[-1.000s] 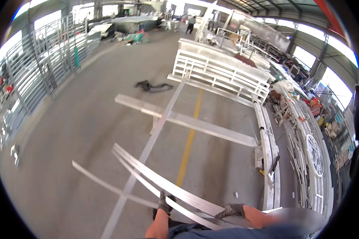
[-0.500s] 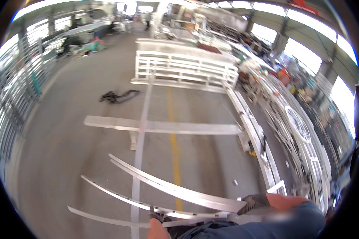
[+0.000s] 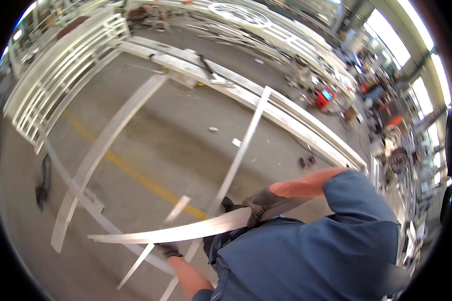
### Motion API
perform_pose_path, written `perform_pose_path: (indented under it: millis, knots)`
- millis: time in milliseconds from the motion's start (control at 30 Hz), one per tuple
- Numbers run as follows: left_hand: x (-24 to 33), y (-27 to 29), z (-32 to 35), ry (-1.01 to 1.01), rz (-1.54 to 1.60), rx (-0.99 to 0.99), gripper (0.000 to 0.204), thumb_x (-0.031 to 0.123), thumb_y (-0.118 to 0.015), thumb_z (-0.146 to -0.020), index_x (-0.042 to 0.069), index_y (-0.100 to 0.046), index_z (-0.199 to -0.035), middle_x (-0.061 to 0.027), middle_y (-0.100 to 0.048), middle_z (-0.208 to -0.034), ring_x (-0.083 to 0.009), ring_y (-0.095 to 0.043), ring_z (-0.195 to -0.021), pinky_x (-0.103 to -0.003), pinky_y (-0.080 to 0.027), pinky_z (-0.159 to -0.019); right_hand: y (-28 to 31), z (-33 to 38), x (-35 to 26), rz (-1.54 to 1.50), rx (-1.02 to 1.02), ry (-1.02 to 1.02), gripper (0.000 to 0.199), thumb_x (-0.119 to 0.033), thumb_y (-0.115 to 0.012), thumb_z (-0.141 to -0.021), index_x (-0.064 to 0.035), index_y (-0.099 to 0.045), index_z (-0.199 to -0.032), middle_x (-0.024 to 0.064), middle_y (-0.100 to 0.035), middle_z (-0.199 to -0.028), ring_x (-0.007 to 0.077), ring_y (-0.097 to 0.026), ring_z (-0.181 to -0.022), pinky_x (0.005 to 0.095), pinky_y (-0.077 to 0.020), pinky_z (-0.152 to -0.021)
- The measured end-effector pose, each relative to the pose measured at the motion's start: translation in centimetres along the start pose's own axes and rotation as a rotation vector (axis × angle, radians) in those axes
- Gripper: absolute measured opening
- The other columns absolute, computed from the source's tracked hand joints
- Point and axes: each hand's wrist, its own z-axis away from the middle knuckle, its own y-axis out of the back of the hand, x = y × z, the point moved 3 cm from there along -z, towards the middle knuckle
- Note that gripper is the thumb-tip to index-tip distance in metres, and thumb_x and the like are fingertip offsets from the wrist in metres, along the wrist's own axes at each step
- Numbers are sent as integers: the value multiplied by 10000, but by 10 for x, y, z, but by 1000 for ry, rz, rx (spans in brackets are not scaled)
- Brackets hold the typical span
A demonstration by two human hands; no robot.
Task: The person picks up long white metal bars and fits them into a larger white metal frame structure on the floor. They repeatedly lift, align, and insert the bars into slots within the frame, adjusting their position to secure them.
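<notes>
A long, pale silver metal profile lies across my front, its wide end near my body and its thin end pointing left. My right hand, in a dark glove, is closed around the wide end. My left hand, also gloved, grips the lower edge farther along; its fingertips are hidden by the metal. Below the profile a narrow metal strip crosses at a slant, with a short pale piece showing beyond it. Another long, thin bar runs from my body to the far beams.
A flat beam on short supports stands to the left, beyond it a white slatted frame. Long white beams run along the far right side. A red device, a black strap and small scraps lie about the floor.
My view has swung to the right, so the beams and frame now slant. The wide profile has turned along with my hands, and the left hand has moved onto it from a slotted strip.
</notes>
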Motion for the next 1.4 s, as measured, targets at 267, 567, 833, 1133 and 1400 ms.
perform_pose_path:
  millis: [267,567,833,1133,1400]
  knots:
    - [13,-130,23,-76,-96,140,725,713,-524,-943,132,-589,-1372,-120,-661,-1280,-311,-616,-1225,-515,-494,-1075,29,89,87,71,126,-38,672,-406,-792,-769,-49,-658,-1322,179,-706,-1207,373,-642,-1179,451,-493,-956]
    - [-29,-218,-55,-224,-677,47,822,707,-589,-919,212,-423,-1553,-91,-492,-1518,-317,-554,-1307,-561,-485,-1084,16,136,240,128,464,122,744,-456,-842,-689,-26,-636,-1261,239,-686,-1178,422,-634,-1164,485,-493,-976]
    - [-100,-307,-75,-458,-1242,-830,737,269,-673,-941,172,-328,-1585,-77,-494,-1363,-240,-522,-1210,-429,-482,-1022,-64,131,352,55,836,-219,634,-376,-828,-682,-86,-656,-1219,145,-707,-1069,355,-684,-1030,476,-533,-861]
    - [-308,-418,59,153,-1050,-920,661,427,-704,-956,204,-432,-1516,-78,-574,-1343,-261,-573,-1173,-441,-508,-1010,-211,140,386,124,1507,-746,816,-344,-790,-722,-173,-514,-1471,122,-538,-1474,331,-486,-1384,553,-312,-1194]
    - [-441,-467,155,866,-498,-664,448,436,-740,-938,182,-635,-1291,-61,-667,-1255,-290,-621,-1158,-510,-550,-993,-259,198,507,75,1698,-978,525,-201,-722,-738,-148,-634,-1253,106,-603,-1348,315,-519,-1329,515,-353,-1179]
